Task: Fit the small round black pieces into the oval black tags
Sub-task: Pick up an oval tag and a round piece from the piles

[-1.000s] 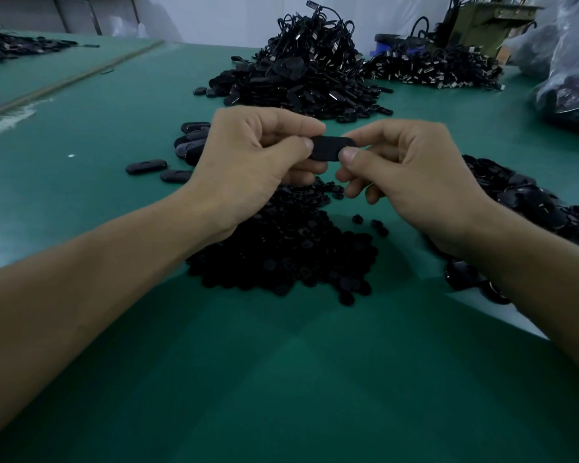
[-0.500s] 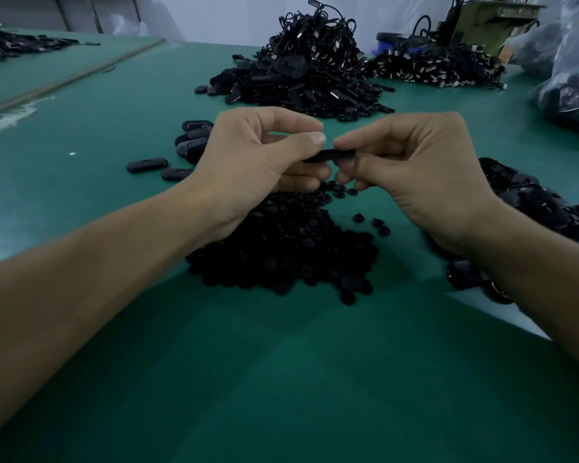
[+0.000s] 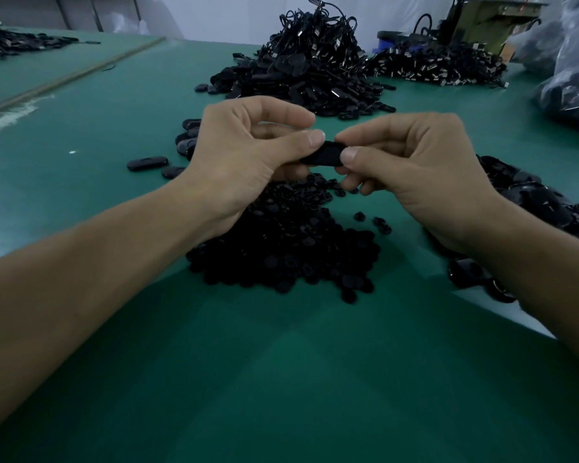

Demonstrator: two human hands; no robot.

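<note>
A: What lies nearest us?

B: The flat green table top. Both bare forearms reach out over it.

A: And just past that?

B: A low heap of small round black plastic pieces sits on the green, with a few strays beside its right edge. The hands are raised above its far side.

A: What are the hands doing?

B: The left hand and the right hand are close together. Each pinches one end of a single oval black plastic tag between thumb and forefinger. The thumbs lie on its top face and the other fingers are curled underneath.

A: Is a round piece seated in it?

B: I can't tell; the thumbs cover most of it.

A: Anything beside them?

B: Off the left hand, a few loose oval black tags lie flat on the table. Under the right wrist and beyond it, a pile of dark oval tags runs along the table's right edge.

A: Farther back?

B: There's a tall mound of black tags with corded loops, then a second flatter mound to its right. Clear plastic bags of dark parts stand at the far right. Another dark scatter lies at the far left.
</note>
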